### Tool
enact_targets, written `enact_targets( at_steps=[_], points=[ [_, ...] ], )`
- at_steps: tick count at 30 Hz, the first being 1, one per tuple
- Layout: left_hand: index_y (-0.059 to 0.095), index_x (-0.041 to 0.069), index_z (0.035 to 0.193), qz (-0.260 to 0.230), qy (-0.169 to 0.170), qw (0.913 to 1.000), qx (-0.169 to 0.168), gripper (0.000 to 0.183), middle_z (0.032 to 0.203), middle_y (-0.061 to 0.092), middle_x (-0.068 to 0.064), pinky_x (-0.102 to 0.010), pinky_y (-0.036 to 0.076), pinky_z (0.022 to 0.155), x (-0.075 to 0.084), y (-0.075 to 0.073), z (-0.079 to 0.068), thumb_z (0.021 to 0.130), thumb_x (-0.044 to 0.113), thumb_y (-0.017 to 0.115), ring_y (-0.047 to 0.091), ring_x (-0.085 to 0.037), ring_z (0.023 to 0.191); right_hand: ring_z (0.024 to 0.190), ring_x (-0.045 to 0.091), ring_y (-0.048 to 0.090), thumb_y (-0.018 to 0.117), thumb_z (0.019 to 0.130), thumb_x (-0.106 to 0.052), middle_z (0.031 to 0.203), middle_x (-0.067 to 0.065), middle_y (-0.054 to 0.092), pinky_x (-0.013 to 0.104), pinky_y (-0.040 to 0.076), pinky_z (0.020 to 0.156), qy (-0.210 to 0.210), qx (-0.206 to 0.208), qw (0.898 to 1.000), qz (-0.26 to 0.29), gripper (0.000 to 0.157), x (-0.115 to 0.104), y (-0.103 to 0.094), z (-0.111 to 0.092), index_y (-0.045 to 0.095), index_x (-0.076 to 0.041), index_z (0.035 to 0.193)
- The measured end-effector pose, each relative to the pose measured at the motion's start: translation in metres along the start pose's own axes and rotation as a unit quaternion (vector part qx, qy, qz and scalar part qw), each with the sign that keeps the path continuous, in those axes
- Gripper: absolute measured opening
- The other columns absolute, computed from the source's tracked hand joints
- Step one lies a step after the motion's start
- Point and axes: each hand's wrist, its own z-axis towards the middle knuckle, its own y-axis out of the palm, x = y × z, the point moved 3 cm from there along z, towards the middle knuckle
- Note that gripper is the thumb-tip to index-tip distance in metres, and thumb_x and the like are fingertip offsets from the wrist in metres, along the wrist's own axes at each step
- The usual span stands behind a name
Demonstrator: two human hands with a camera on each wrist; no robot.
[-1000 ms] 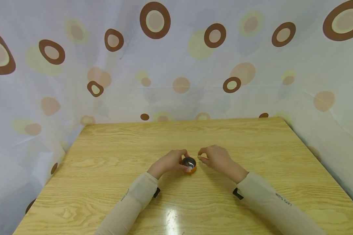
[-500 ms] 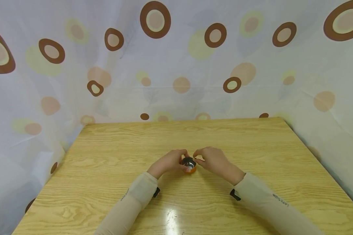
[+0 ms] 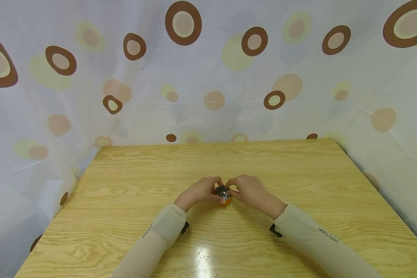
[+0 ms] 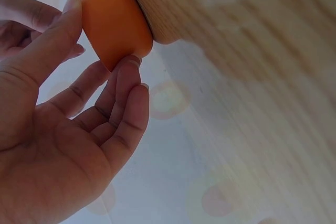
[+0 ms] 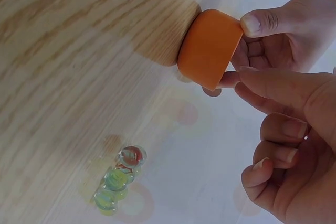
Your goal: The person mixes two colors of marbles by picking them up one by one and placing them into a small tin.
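Observation:
A small orange bowl (image 3: 225,202) with a shiny metal inside stands upright on the wooden table (image 3: 153,166). My left hand (image 3: 201,190) grips it from the left, thumb on the near rim and fingers round the far side. From the right, my right hand (image 3: 250,192) reaches over the rim with thumb and forefinger close together. Its other fingers are curled in the right wrist view. The bowl's wall hides the fingertips there, and whether they pinch anything cannot be made out. Several glass marbles (image 5: 116,179) lie in a row on the table, apart from the bowl.
A patterned cloth (image 3: 208,77) hangs behind the table and along both sides. Light glares off the table's near part (image 3: 203,260). In the head view the marbles are not visible.
My right hand has moved left, from beside the bowl to over its rim. A tiny pale thing showed at its fingertips a second ago. My left hand and the bowl have stayed put.

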Motion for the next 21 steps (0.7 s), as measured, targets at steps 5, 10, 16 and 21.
enact_targets(
  at_steps=[5, 10, 16, 21],
  points=[
    [0.059, 0.007, 0.114, 0.001, 0.002, 1.0, 0.001, 0.039, 0.078, 0.056, -0.001, -0.025, 0.04, 0.06, 0.001, 0.0, -0.001, 0.083, 0.024, 0.076, 0.049, -0.014, 0.067, 0.072, 0.019, 0.065, 0.074, 0.086, -0.016, 0.091, 0.01, 0.072, 0.03, 0.051, 0.057, 0.011, -0.003, 1.0, 0.003, 0.014, 0.001, -0.003, -0.001, 0.073, -0.008, 0.098],
    [0.058, 0.006, 0.116, 0.003, -0.003, 1.0, -0.001, 0.041, 0.077, 0.056, -0.002, -0.025, 0.041, 0.06, 0.0, 0.0, -0.001, 0.084, 0.024, 0.076, 0.049, -0.014, 0.065, 0.069, 0.016, 0.062, 0.072, 0.088, -0.016, 0.091, 0.01, 0.071, 0.029, 0.049, 0.055, 0.023, -0.004, 1.0, 0.002, 0.016, 0.004, -0.009, -0.001, 0.073, -0.007, 0.101],
    [0.058, 0.004, 0.118, 0.006, 0.0, 1.0, 0.0, 0.043, 0.078, 0.056, -0.002, -0.026, 0.042, 0.061, 0.0, 0.0, 0.0, 0.083, 0.022, 0.077, 0.05, -0.014, 0.067, 0.057, 0.007, 0.05, 0.069, 0.09, -0.015, 0.074, 0.001, 0.066, 0.024, 0.041, 0.049, 0.03, -0.003, 1.0, 0.004, 0.016, 0.01, -0.017, -0.003, 0.072, -0.006, 0.102],
    [0.058, 0.004, 0.118, 0.009, 0.003, 1.0, 0.0, 0.045, 0.078, 0.056, -0.002, -0.026, 0.042, 0.061, 0.001, 0.0, -0.001, 0.083, 0.023, 0.078, 0.05, -0.014, 0.066, 0.051, 0.006, 0.043, 0.067, 0.091, -0.016, 0.059, -0.005, 0.055, 0.022, 0.035, 0.046, 0.044, -0.004, 0.999, 0.005, 0.016, 0.018, -0.023, -0.004, 0.072, -0.006, 0.104]
  ],
)
